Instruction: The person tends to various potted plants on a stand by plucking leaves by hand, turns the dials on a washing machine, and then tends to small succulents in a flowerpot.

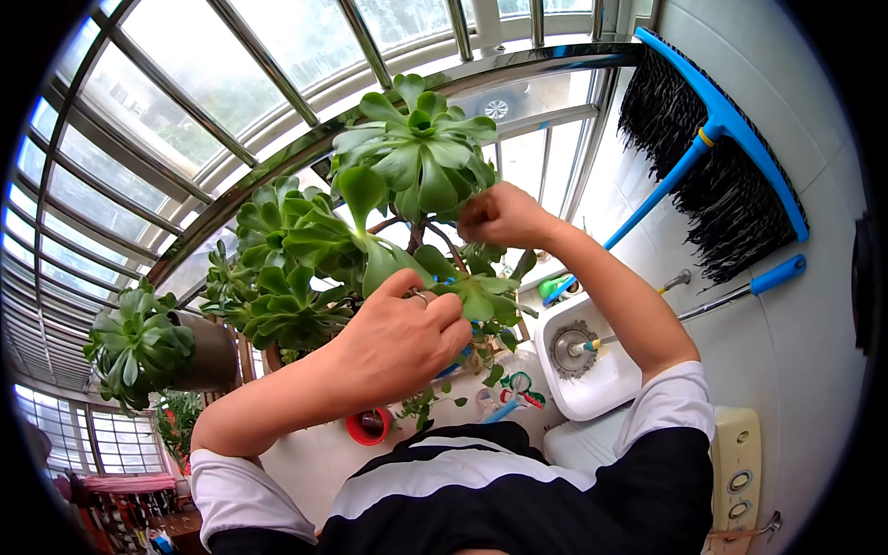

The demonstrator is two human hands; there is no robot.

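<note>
Succulent plant (421, 162) meets both hands: the left hand (421, 324) has its fingers curled together over the lower leaves, and the right hand's (504, 217) fingers bend in just under the top head; what either grips is hidden. The plant stands along the near edge of the curved metal rail (555, 61), between a brown pot (211, 351) at left and a white basin (592, 407) at right.

Bright daylight through the barred windows (222, 83), panes washed pale by glare, curved fisheye distortion, black vignetted corners.
</note>
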